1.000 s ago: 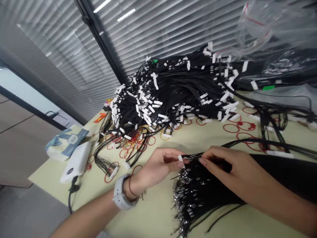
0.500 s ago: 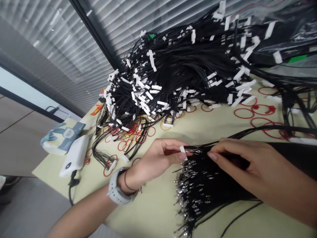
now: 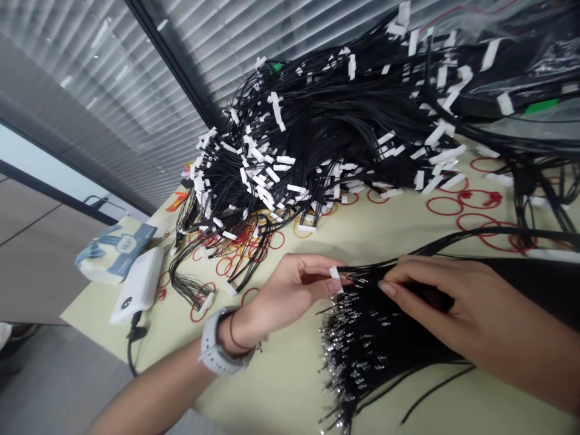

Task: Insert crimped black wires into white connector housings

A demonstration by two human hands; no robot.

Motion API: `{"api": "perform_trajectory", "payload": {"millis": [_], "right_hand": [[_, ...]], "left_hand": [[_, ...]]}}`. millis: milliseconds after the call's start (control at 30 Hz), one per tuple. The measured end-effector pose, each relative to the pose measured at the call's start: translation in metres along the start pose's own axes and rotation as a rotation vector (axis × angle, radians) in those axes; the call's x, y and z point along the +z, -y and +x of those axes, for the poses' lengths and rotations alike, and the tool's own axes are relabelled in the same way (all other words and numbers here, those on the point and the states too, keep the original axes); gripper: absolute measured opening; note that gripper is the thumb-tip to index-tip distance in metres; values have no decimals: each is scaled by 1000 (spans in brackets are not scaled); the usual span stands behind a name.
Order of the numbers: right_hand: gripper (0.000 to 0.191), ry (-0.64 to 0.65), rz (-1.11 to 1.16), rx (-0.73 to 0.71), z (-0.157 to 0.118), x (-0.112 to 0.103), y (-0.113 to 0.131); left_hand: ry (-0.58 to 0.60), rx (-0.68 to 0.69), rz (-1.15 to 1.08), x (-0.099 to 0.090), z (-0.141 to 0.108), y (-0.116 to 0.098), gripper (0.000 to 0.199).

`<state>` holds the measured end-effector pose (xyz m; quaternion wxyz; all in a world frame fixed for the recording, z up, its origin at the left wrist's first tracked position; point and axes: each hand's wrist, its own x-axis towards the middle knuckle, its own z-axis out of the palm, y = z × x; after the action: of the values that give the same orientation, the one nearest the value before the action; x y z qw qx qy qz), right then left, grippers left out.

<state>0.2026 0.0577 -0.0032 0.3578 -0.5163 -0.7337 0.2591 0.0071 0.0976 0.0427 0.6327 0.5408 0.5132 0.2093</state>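
Between the thumb and fingers of my left hand is a small white connector housing, with black wires running into it from the right. My right hand is pinched over the wires just right of the housing; its fingertips seem to hold a thin black wire, partly hidden by the fingers. Under both hands lies a wide bundle of black wires, whose bare ends carry shiny metal crimp terminals along the left side. One loose wire curves out below the bundle.
Behind my hands is a large heap of black cables with white connectors. Red rubber bands lie scattered on the pale table. A white power bank with a cable and a tissue pack sit at the left edge, near window blinds.
My right hand's fingertips have shifted very slightly left and down over the wires. My left hand keeps the housing in nearly the same place.
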Motion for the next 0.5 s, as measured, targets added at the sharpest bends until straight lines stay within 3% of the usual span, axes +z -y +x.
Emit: {"api": "perform_trajectory", "payload": {"millis": [167,500], "right_hand": [[29,-14,-14,-57,0,0,0],[32,-59,-19,-2,0,-1,-1]], "left_hand": [[-12,0,29,1,-1,-1,18],[-13,88,124,1,0,5,18]]}}
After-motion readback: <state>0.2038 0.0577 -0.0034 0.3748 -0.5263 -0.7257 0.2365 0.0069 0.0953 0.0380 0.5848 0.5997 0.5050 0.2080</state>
